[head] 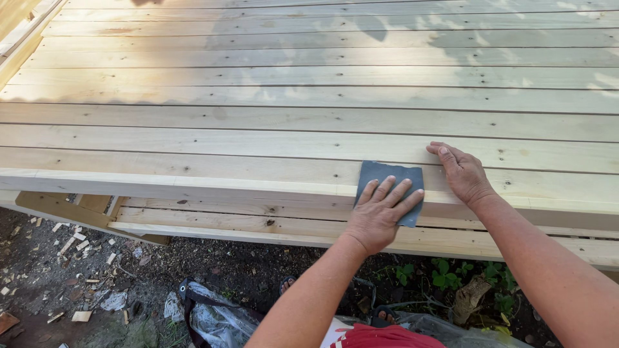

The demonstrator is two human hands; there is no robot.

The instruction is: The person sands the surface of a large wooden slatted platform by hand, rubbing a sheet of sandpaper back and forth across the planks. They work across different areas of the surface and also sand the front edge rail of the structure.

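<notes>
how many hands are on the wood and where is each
2. The left hand lies flat on the grey sandpaper sheet, folded over the deck's front edge board. The right hand rests palm down on the bare plank beside the sheet. No other hands show.

Two hands [419, 196], one sandpaper sheet [385, 175]

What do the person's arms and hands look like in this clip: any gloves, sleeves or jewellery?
Both hands are bare: no gloves on the left hand or the right hand. The forearms are uncovered, with no sleeves in view. No watch, rings or bracelets show. Fingernails are short and unpainted.
</notes>
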